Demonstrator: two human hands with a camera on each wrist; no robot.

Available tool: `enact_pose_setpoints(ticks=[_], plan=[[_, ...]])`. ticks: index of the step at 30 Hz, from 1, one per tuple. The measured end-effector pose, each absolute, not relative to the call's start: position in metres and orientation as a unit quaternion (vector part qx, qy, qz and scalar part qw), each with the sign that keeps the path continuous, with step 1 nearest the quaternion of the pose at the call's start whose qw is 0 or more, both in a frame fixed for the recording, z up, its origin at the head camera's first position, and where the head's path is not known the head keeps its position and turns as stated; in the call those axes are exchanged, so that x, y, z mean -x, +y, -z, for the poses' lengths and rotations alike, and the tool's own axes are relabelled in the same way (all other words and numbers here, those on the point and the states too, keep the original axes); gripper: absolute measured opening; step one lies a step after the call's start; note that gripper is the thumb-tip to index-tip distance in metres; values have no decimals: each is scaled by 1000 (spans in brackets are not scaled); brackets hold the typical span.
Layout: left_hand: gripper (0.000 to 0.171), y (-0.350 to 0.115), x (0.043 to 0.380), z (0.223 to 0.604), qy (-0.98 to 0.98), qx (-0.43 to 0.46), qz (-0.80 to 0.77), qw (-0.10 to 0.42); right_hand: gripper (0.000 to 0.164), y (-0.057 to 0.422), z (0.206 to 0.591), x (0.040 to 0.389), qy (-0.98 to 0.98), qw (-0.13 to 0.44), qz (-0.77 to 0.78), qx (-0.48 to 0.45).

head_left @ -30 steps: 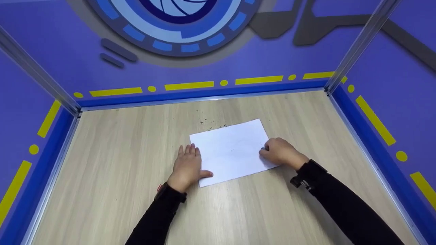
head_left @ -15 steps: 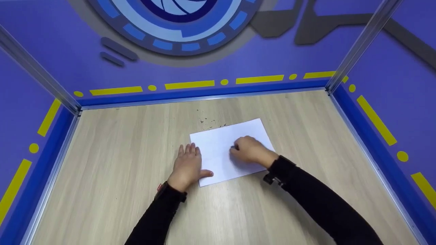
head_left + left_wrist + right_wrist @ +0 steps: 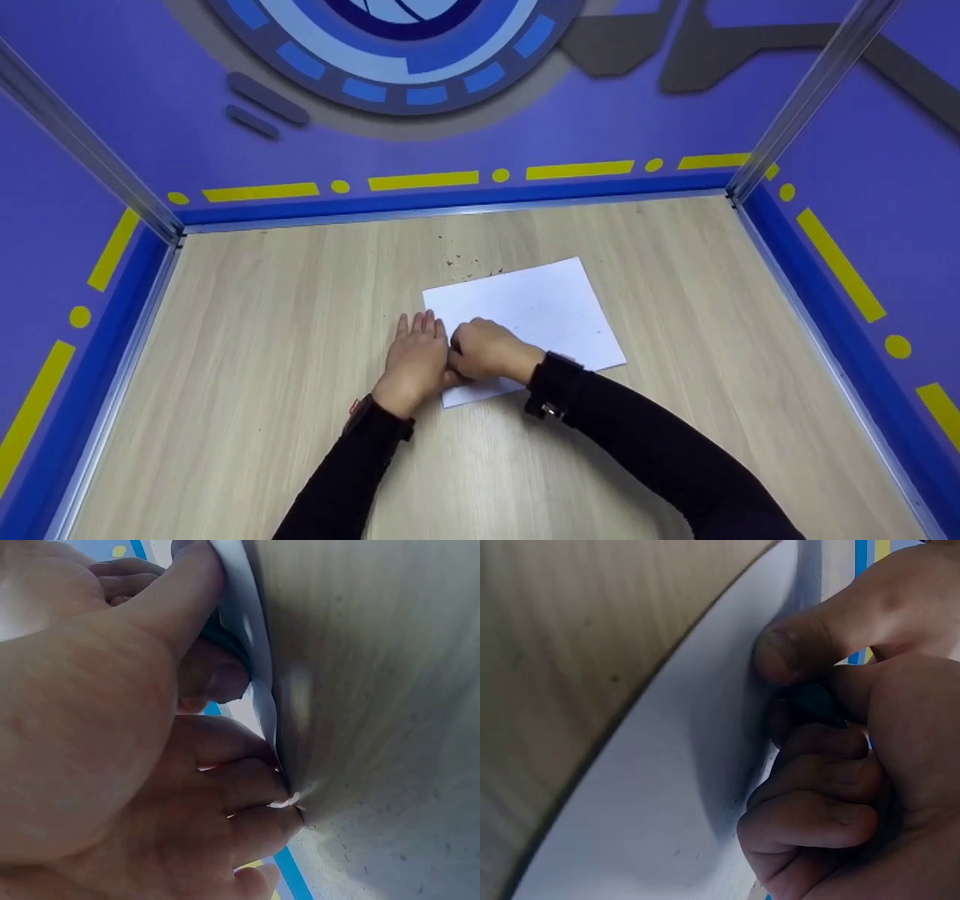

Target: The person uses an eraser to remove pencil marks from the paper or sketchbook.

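A white sheet of paper (image 3: 555, 307) lies slightly slanted on the wooden table. My left hand (image 3: 415, 367) rests on its left edge, fingers straight and thumb out across the paper. Close beside that thumb, my right hand (image 3: 487, 351) is curled over the left part of the sheet. It grips a small dark teal eraser (image 3: 814, 703), which shows between thumb and fingers in the right wrist view; most of it is hidden by the hand. Small dark specks are scattered on the paper's surface.
Dark crumbs (image 3: 450, 262) lie on the wooden table (image 3: 300, 300) just beyond the paper's far edge. Blue-purple panels (image 3: 420, 150) with yellow marks wall in the table at the back and both sides.
My right hand has swept left across the paper with the eraser, from the right edge to beside my left thumb. My left hand stays in place on the sheet.
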State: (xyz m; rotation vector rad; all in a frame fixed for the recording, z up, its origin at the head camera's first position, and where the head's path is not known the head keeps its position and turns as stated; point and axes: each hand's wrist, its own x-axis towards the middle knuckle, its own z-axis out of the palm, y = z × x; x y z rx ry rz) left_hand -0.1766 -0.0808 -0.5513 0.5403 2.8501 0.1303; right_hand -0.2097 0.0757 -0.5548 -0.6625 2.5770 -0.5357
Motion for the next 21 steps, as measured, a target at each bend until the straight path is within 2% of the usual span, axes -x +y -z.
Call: enact_pose_setpoints(ticks=[4,8,13,18,21], plan=[[110,-82,178,550,976,-180,-45,116,39,80,553,211,930,209,195,231],[119,-79,179,550,976,-171,-40,130,39,103,553,213,934,211,197,211],[123,-77,180,552,975,-162,-34,145,43,160,554,215,940,203,223,161],[122,-77,179,553,975,-157,-38,154,27,227,556,213,951,166,234,117],[123,-77,177,554,975,-156,-42,156,25,258,558,210,958,150,227,88]])
